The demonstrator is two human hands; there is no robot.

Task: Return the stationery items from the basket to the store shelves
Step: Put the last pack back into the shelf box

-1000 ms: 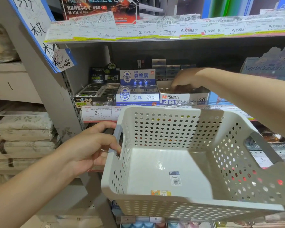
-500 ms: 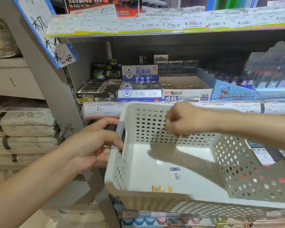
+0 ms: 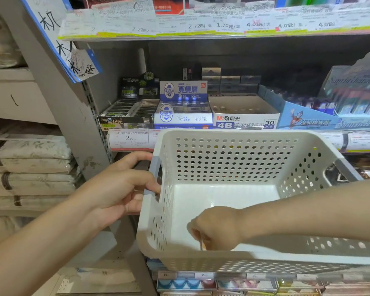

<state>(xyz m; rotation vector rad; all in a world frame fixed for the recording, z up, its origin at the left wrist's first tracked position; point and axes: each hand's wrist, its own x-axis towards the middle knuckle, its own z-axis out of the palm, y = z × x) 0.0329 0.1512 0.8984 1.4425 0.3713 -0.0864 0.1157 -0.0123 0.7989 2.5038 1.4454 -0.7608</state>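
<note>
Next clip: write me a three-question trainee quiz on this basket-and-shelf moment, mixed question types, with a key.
1. True or false: the left hand grips the grey handle of the white perforated plastic basket.
2. Where is the right hand? A) in the white M&G 4B eraser carton B) inside the basket, down at its floor C) on a price label
3. Fill in: the basket is held in front of the ___.

Key: 1 true; 2 B; 3 shelves
</note>
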